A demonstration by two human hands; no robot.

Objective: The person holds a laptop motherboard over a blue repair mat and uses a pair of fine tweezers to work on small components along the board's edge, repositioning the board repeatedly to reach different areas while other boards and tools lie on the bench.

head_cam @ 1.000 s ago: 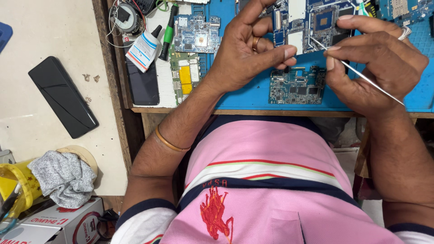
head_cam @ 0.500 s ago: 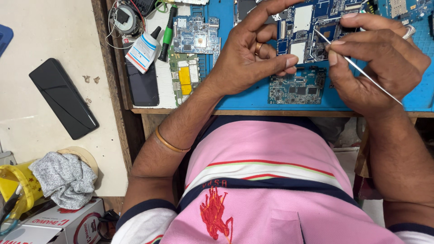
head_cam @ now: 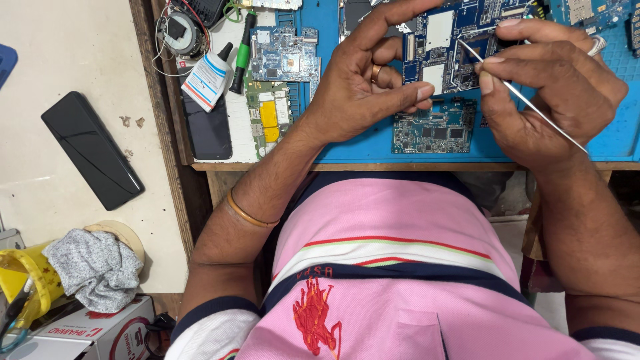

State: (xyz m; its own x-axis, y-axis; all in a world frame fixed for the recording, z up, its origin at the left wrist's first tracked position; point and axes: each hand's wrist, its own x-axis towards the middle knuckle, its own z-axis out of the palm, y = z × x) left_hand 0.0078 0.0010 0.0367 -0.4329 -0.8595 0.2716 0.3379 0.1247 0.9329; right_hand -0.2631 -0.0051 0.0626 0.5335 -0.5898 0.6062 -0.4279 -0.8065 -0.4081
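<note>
On the blue work mat (head_cam: 360,150) of the wooden counter (head_cam: 200,163), left hand (head_cam: 363,83) holds the large blue printed circuit board (head_cam: 443,50), fingers curled shut on its near edge, thumb lying along the lower side, index finger stretched up over the board's top left. Right hand (head_cam: 547,93) pinches a thin silver metal probe (head_cam: 527,100) between thumb and fingertips, closed grip, tip touching the board near its middle right (exact contact spot too small to tell), handle end slanting down to the right past the wrist. Ring on a left finger, silver ring on a right finger. Just below the held board, flat on the mat, a smaller dark green circuit board (head_cam: 433,130). Left of the left hand: a blue-grey circuit board with a metal square chip (head_cam: 287,57), below it a green board with a yellow patch (head_cam: 267,117). Further left a white glue bottle with black nozzle (head_cam: 208,75), a green-and-black pen-shaped tool (head_cam: 241,53), a dark phone lying face down (head_cam: 208,130), a round part with red and white wires (head_cam: 179,30). Well apart on the beige surface to the left, a black slab-shaped phone (head_cam: 93,150). Lower left: grey crumpled cloth (head_cam: 97,267), yellow container (head_cam: 23,280), white cardboard box (head_cam: 100,333). Pink striped shirt (head_cam: 400,280) fills the bottom.
</note>
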